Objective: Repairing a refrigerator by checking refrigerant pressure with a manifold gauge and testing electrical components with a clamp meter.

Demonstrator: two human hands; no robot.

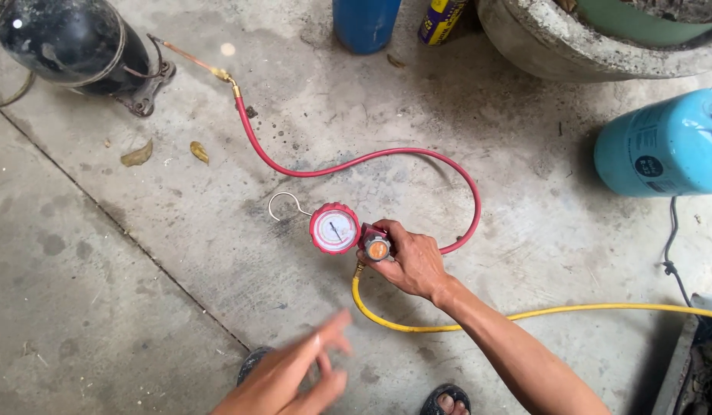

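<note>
While the right hand point(412, 261) grips the red gauge's valve knob point(377, 248) on the concrete floor point(141, 292), the left hand point(298, 373) hovers nearby, open, blurred and holding nothing.

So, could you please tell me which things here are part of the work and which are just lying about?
In use: gauge, right hand, red hose, yellow hose, compressor.
Lying about: light blue cylinder, dark blue cylinder, spray can, leaves, concrete basin.
</note>
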